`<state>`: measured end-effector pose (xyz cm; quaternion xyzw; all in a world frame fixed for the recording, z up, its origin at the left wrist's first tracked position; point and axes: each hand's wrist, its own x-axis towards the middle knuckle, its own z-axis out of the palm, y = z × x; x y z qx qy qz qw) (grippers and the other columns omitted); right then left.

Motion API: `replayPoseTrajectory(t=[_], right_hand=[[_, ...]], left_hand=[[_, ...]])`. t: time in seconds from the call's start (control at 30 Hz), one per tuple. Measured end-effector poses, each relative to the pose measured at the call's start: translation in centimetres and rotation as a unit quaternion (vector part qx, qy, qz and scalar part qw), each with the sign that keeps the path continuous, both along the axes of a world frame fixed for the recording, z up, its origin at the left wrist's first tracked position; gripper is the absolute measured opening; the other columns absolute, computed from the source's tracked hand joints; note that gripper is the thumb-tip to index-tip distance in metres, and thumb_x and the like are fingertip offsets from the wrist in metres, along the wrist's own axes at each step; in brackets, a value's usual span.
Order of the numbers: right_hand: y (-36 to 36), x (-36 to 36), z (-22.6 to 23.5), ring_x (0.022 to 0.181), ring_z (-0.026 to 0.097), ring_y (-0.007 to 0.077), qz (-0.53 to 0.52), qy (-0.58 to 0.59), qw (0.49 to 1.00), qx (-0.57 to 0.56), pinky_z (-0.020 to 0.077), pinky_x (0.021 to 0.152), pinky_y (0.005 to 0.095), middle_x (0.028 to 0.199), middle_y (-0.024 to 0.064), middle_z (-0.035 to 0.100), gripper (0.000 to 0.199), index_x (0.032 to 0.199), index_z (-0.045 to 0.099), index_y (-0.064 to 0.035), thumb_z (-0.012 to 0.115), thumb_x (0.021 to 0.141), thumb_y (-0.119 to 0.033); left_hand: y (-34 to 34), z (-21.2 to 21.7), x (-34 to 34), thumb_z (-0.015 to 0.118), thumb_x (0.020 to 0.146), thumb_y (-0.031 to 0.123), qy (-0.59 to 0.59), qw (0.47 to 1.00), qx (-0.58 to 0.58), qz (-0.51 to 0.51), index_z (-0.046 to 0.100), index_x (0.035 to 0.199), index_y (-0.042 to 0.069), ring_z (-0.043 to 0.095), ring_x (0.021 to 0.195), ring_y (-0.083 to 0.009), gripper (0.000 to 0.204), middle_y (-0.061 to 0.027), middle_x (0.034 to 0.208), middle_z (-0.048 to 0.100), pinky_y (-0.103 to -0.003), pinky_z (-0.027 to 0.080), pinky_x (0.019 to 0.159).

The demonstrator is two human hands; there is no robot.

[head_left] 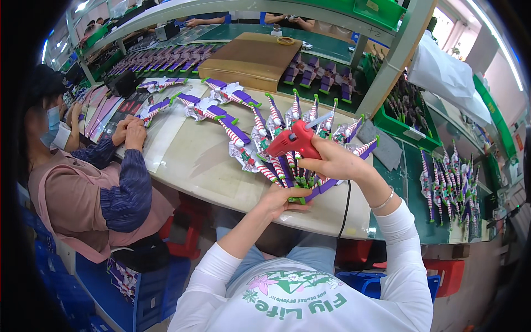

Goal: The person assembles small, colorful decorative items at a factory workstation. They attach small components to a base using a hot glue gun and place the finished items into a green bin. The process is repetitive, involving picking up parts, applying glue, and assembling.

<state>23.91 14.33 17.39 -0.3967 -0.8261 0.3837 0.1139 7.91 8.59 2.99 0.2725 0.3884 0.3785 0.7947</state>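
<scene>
Holding the red glue gun (290, 143): the right hand (337, 159) is keeping a closed grip on its handle, over the toys near the table's front edge.
Likely feel: the gun is probably weighing little, its stiff plastic shell being slightly slick.
Best hold: the handle is offering the safest place; the nozzle end, pointing left, may be running hot.
Glue stick (319, 120): it is jutting from the gun's back, a poor grip.
Striped toys (279, 167): they are fanning out beneath the gun, looking light and stiff, their thin arms seeming fragile; the gathered green ends are looking handier.
Left hand (278, 202): it is pinching those ends, thumb above; I cannot tell how firmly.
Black cord (347, 206): it is hanging below the right hand.
Cream table (182, 149): it is bearing more toys toward a co-worker (77, 193).
</scene>
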Motion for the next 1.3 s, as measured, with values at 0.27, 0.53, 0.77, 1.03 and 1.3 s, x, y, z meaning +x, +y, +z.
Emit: replayPoseTrajectory(t=[0.27,0.53,0.77,1.03,1.3], right_hand=[[0.5,-0.1,-0.7,0.056,0.057,0.0134,-0.011,0.017,1.000,-0.001,0.0427,0.049,0.0295,0.066,0.0065,0.057,0.033,0.097,0.050,0.0027,0.066,0.091,-0.025],[0.9,-3.0,-0.1,0.051,0.054,0.0108,-0.091,0.145,0.982,-0.084,0.0396,0.046,0.0273,0.062,0.0040,0.055,0.037,0.105,0.050,0.0042,0.067,0.090,-0.025],[1.9,-4.1,-0.7,0.050,0.053,0.0102,-0.102,0.108,0.982,-0.113,0.0383,0.045,0.0266,0.064,0.0032,0.055,0.039,0.110,0.049,0.0045,0.066,0.091,-0.025],[2.4,-4.4,-2.5,0.051,0.053,0.0082,-0.125,0.120,0.981,-0.083,0.0399,0.044,0.0251,0.068,0.0031,0.056,0.038,0.112,0.048,0.0027,0.065,0.092,-0.024],[1.3,-5.6,-4.8,0.081,0.064,0.0428,-0.076,0.064,0.970,0.222,0.0479,0.071,0.0457,0.086,0.0247,0.065,0.034,0.111,0.048,0.0044,0.063,0.090,-0.017]], left_hand=[[0.1,-0.2,0.0,0.070,0.083,0.000,-0.004,1.000,0.006,-0.003,0.063,0.117,0.002,0.071,0.088,-0.0277,0.035,-0.0108,0.104,0.069,-0.041,0.062,0.076],[0.0,0.2,0.0,0.071,0.083,0.000,0.001,1.000,-0.002,0.000,0.064,0.113,0.000,0.072,0.088,-0.0283,0.030,-0.0113,0.102,0.070,-0.041,0.062,0.075],[-0.1,0.3,0.0,0.071,0.084,0.001,0.000,1.000,0.002,0.008,0.064,0.112,-0.001,0.072,0.088,-0.0286,0.028,-0.0126,0.102,0.070,-0.041,0.062,0.075],[-0.2,0.3,-0.1,0.071,0.084,0.001,-0.006,1.000,0.009,0.007,0.064,0.112,-0.002,0.072,0.088,-0.0288,0.029,-0.0127,0.102,0.070,-0.041,0.062,0.075],[-0.2,-0.1,-0.2,0.075,0.079,0.000,-0.029,0.999,-0.001,0.026,0.062,0.112,0.002,0.071,0.082,-0.0257,0.035,-0.0091,0.097,0.070,-0.040,0.063,0.071]])
